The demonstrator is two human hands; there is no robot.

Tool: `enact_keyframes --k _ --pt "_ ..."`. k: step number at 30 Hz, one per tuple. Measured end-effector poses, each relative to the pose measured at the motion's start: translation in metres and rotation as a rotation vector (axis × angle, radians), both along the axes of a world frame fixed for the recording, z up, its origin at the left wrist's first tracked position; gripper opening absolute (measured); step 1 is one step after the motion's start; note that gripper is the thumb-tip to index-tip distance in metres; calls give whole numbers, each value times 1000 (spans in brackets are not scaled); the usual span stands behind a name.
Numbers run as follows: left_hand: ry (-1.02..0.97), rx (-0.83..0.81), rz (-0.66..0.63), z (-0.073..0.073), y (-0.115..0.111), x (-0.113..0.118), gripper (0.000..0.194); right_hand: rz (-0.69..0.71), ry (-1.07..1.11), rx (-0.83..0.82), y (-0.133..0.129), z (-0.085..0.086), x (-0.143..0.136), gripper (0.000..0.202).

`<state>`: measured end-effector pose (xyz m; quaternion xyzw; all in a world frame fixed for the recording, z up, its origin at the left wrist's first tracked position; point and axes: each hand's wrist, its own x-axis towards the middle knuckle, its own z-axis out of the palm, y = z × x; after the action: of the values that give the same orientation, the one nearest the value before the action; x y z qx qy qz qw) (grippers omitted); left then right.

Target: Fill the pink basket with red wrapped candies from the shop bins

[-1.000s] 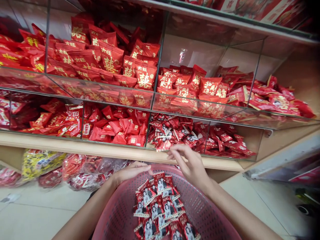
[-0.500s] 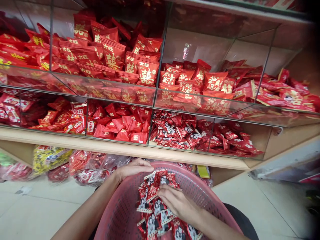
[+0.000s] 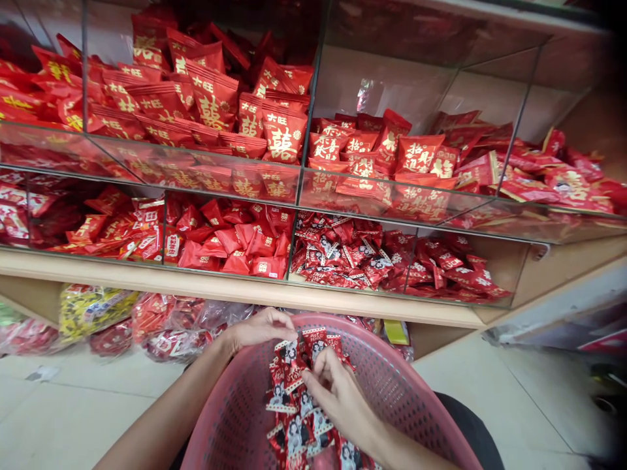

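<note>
Many glossy red packets (image 3: 298, 431), crimped at their pale ends and printed with black-and-white figures, lie heaped down the middle of the pink plastic basket (image 3: 392, 365), whose curved, sloping wall is pierced by rows of small holes. I have the left hand (image 3: 259, 328) at the basket's far left rim, its fingers together and bent, tips beside one packet; I cannot tell whether they grip it. The right hand (image 3: 337, 391) is curled inside the basket, thumb and forefinger close over the heap; what they pinch, I cannot tell. Beyond the basket I see a smooth wooden ledge (image 3: 245, 292) and puffy red pouches (image 3: 284, 134) behind clear panels (image 3: 196, 173); filmy bags (image 3: 166, 333) slump to its left.
</note>
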<state>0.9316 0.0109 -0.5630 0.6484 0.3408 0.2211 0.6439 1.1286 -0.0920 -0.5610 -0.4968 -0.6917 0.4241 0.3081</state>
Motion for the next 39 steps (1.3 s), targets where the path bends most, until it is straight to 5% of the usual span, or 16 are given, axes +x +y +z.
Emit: enact_keyframes --k 7,22,39 --pt "-20 -17 31 2 -1 1 17 24 170 -375 2 -5 -5 37" --pt "12 -14 -2 0 0 0 19 49 184 -271 9 10 3 40" --pt "14 6 19 8 -4 2 17 -40 267 -338 12 19 9 40"
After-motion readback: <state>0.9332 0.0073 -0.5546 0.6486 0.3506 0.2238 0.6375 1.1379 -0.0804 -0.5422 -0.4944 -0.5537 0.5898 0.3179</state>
